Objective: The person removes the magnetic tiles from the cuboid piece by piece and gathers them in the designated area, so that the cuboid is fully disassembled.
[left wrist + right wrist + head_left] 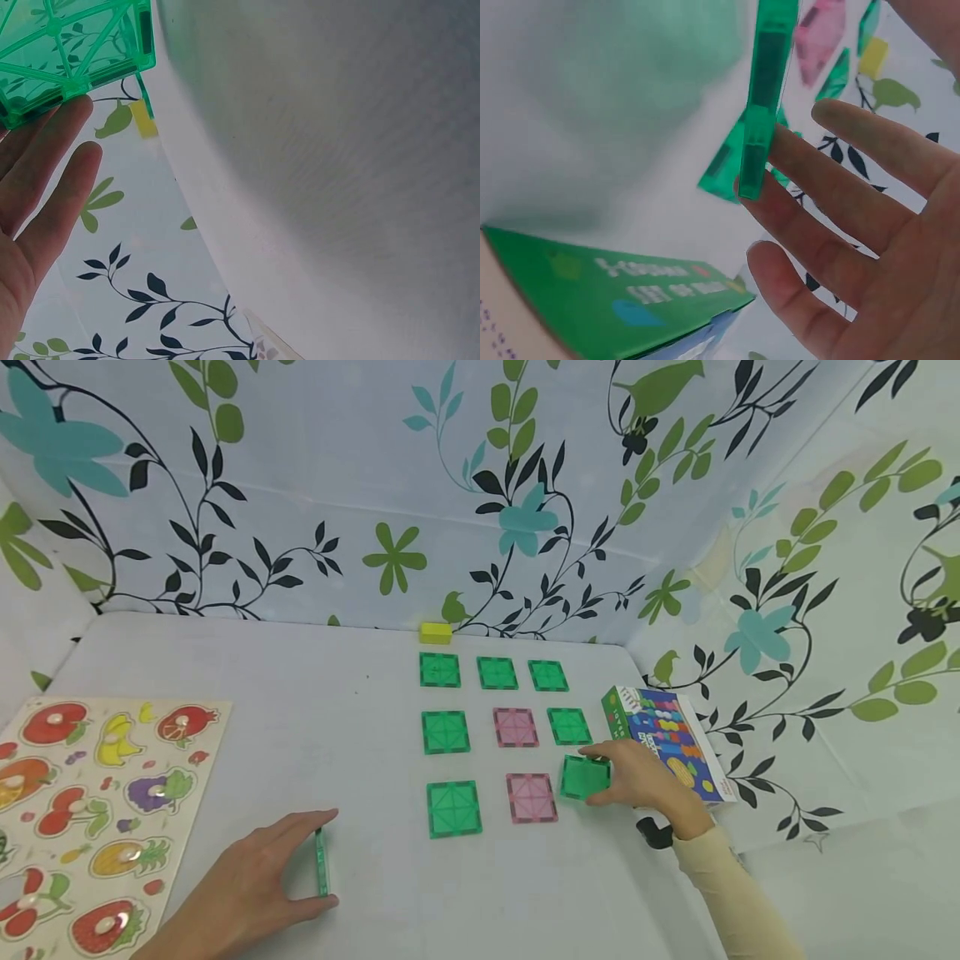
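Observation:
My left hand [251,877] grips a translucent green square tile [322,862] by its edges, thumb below and fingers above. It stands edge-on in the head view; part of its lattice face shows in the left wrist view. On the right, my right hand [641,777] holds another green tile [583,778], slightly tilted, beside a pink tile [532,797]. That held tile appears as a narrow edge against the fingers [810,232] in the right wrist view. Rows of green tiles [446,732] and a second pink tile [515,727] lie spaced apart on the white table.
A colourful box [663,735] sits right of the tiles, close to my right hand. A fruit puzzle board [112,818] covers the table's left side. At the back edge is a yellow block [435,633], before a leaf-patterned cloth [300,468]. Something black [655,832] lies by my right wrist.

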Action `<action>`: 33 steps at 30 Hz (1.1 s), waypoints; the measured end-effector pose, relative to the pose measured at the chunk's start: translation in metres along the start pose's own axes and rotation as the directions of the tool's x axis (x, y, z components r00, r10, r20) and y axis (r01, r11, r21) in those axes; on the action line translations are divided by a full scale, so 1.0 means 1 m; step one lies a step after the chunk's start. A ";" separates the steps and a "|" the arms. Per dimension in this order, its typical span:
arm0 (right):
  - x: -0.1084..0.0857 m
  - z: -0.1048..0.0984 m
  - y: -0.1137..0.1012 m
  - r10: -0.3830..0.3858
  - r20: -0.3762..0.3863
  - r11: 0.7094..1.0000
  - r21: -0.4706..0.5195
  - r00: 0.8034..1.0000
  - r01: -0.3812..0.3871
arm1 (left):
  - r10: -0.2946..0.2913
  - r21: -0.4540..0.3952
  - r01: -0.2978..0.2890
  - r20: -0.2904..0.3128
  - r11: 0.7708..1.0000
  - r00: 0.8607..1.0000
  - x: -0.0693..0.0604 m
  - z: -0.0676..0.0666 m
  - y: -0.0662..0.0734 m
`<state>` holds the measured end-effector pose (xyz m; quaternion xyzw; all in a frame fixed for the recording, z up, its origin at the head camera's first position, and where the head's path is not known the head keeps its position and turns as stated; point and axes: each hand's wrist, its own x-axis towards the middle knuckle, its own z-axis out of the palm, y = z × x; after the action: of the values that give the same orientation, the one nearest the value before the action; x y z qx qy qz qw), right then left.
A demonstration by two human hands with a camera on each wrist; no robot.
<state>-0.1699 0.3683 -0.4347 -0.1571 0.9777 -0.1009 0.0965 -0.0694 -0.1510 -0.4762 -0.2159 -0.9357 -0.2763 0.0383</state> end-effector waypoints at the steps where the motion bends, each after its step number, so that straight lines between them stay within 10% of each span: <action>1: -0.001 0.000 0.002 0.002 0.016 1.000 -0.008 1.000 -0.002 | -0.003 -0.001 0.003 0.003 1.000 1.000 0.000 0.000 0.000; 24: -0.010 0.024 0.007 0.017 0.097 0.987 -0.160 0.995 -0.001 | 0.007 -0.005 -0.007 -0.002 1.000 1.000 0.001 0.000 0.002; 33: -0.006 0.021 -0.017 -0.068 -0.020 0.990 -0.123 0.997 0.065 | -0.020 -0.016 0.021 0.019 1.000 1.000 0.001 0.001 0.004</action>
<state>-0.1552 0.3509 -0.4498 -0.1938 0.9774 -0.0461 0.0713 -0.0686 -0.1470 -0.4754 -0.2091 -0.9359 -0.2822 0.0249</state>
